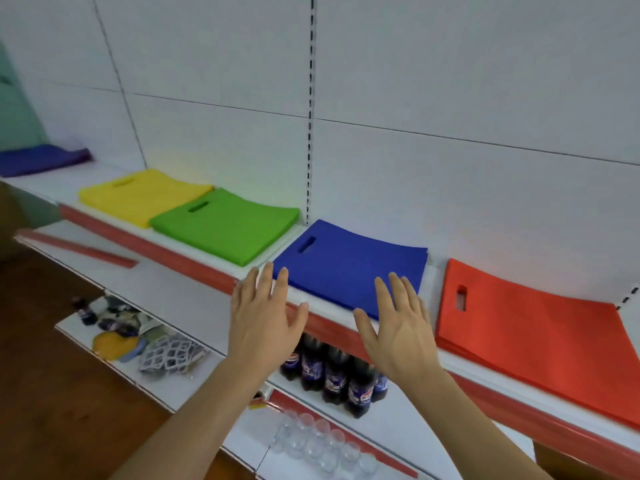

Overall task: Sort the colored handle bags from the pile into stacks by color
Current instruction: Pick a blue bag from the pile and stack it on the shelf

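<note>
Four stacks of handle bags lie in a row on the white shelf (436, 271): yellow (138, 195), green (225, 226), blue (349, 265) and orange-red (533, 327). A further dark blue-purple heap (41, 159) sits at the far left. My left hand (263, 317) hovers with straight, spread fingers at the blue stack's near left corner. My right hand (398, 323) is spread flat over the blue stack's near right corner; whether it touches I cannot tell. Neither hand holds anything.
The shelf has a red front strip (166, 251). Below it, a lower shelf carries dark cola bottles (332, 375), several clear glasses (318, 441) and a jumble of small items with a white net (166, 355). Wooden floor lies at the left.
</note>
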Tool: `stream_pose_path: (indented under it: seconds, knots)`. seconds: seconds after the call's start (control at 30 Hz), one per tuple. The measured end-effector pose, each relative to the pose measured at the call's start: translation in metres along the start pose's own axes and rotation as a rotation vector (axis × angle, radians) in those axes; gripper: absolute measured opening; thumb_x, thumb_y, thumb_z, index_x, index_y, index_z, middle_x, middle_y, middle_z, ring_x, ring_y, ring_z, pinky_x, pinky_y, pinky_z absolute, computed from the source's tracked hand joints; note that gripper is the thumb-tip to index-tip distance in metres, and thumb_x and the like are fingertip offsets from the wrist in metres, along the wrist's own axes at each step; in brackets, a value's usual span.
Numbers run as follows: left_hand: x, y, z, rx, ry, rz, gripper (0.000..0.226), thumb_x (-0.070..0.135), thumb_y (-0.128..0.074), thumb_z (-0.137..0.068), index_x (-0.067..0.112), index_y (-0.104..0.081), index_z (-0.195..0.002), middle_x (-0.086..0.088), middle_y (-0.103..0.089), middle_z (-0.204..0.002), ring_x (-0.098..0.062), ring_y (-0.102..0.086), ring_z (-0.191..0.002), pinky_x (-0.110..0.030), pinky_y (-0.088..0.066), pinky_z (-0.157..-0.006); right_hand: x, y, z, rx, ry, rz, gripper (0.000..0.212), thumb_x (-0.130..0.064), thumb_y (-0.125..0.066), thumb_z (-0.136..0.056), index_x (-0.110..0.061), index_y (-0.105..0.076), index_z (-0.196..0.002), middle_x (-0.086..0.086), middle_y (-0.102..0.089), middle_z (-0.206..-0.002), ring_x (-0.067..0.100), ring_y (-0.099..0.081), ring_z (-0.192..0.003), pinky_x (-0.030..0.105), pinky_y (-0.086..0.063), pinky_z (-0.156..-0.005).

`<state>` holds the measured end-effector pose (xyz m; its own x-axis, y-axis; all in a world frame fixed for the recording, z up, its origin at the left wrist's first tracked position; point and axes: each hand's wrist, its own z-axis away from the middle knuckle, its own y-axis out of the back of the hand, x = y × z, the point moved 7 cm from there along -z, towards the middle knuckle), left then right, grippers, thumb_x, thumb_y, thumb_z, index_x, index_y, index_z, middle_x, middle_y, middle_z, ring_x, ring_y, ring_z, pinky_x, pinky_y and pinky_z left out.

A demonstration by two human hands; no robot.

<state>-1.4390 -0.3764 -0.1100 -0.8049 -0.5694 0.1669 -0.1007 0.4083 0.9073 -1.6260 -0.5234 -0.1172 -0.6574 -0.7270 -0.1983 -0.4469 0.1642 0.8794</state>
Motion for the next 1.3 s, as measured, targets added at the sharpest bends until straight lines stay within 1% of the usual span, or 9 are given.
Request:
stream_pose_path:
  seconds: [0.13,0.27,0.4,0.57,0.7,0.87,1.03,1.13,1.3]
  knots:
    - [-0.088,0.017,0.017,0.006,0.076,-0.034,0.081,0.068,-0.024,-0.099,0.021,-0.022,-0.165,-0.009,-0.017,-0.172,-0.032,-0.012,-0.159,-0.054,-0.017,-0.128,-0.088,-0.030,-0.007,-0.048,0.081,-0.035,0.080,-0.067,-0.025,-0.103,-0.014,-0.038,-0.161,0.015,-0.027,-0.170,0.034,-0.019,-0.159,0.053,-0.025,-0.127]
    - [-0.168,0.026,0.043,-0.002,0.198,-0.053,0.081,0.067,-0.029,-0.098,0.017,-0.034,-0.161,-0.013,-0.028,-0.169,-0.037,-0.021,-0.156,-0.058,-0.023,-0.125,-0.171,-0.062,-0.009,-0.124,0.195,-0.063,0.079,-0.068,-0.025,-0.102,-0.014,-0.040,-0.159,0.015,-0.028,-0.170,0.033,-0.019,-0.159,0.053,-0.026,-0.126]
    - [-0.239,0.042,0.046,0.030,0.313,-0.071,0.079,0.067,-0.032,-0.098,0.019,-0.035,-0.161,-0.012,-0.029,-0.168,-0.036,-0.020,-0.157,-0.058,-0.023,-0.125,-0.245,-0.080,-0.029,-0.146,0.292,-0.133,0.076,-0.065,-0.030,-0.103,-0.014,-0.040,-0.158,0.016,-0.030,-0.168,0.034,-0.022,-0.158,0.055,-0.027,-0.126]
    - [-0.310,0.051,0.041,0.066,0.430,-0.107,0.079,0.069,-0.030,-0.099,0.025,-0.023,-0.164,-0.008,-0.021,-0.172,-0.031,-0.013,-0.160,-0.054,-0.019,-0.128,-0.317,-0.119,-0.064,-0.193,0.411,-0.161,0.081,-0.068,-0.021,-0.103,-0.013,-0.038,-0.160,0.016,-0.028,-0.170,0.035,-0.022,-0.158,0.057,-0.026,-0.125]
    - [-0.371,0.052,0.019,0.065,0.512,-0.159,0.078,0.069,-0.035,-0.101,0.027,-0.020,-0.165,-0.007,-0.016,-0.173,-0.030,-0.009,-0.160,-0.053,-0.017,-0.129,-0.380,-0.159,-0.101,-0.236,0.512,-0.186,0.083,-0.070,-0.014,-0.103,-0.014,-0.033,-0.162,0.016,-0.024,-0.171,0.035,-0.016,-0.160,0.057,-0.023,-0.127]
    - [-0.424,0.058,-0.013,0.106,0.598,-0.215,0.076,0.067,-0.041,-0.100,0.027,-0.026,-0.163,-0.006,-0.022,-0.172,-0.029,-0.013,-0.160,-0.052,-0.018,-0.128,-0.451,-0.200,-0.149,-0.260,0.631,-0.203,0.081,-0.068,-0.020,-0.104,-0.014,-0.036,-0.162,0.017,-0.028,-0.169,0.036,-0.017,-0.159,0.058,-0.024,-0.126]
    - [-0.484,0.068,-0.024,0.103,0.706,-0.281,0.078,0.070,-0.033,-0.100,0.027,-0.021,-0.165,-0.005,-0.017,-0.173,-0.028,-0.007,-0.160,-0.050,-0.011,-0.128,-0.518,-0.234,-0.193,-0.284,0.689,-0.244,0.084,-0.070,-0.018,-0.102,-0.014,-0.041,-0.159,0.018,-0.031,-0.167,0.038,-0.021,-0.157,0.058,-0.025,-0.125]
    - [-0.524,0.075,-0.026,0.130,0.757,-0.300,0.078,0.071,-0.031,-0.100,0.029,-0.018,-0.165,-0.003,-0.015,-0.173,-0.027,-0.003,-0.161,-0.051,-0.010,-0.129,-0.561,-0.255,-0.206,-0.281,0.736,-0.260,0.081,-0.069,-0.023,-0.101,-0.015,-0.043,-0.158,0.017,-0.033,-0.167,0.037,-0.022,-0.157,0.057,-0.024,-0.126]
    - [-0.604,0.079,-0.034,0.128,0.807,-0.321,0.080,0.073,-0.028,-0.100,0.028,-0.017,-0.165,-0.005,-0.011,-0.174,-0.026,0.000,-0.161,-0.049,-0.003,-0.128,-0.637,-0.292,-0.225,-0.317,0.771,-0.237,0.083,-0.071,-0.019,-0.100,-0.019,-0.035,-0.162,0.013,-0.026,-0.170,0.033,-0.017,-0.159,0.054,-0.022,-0.127]
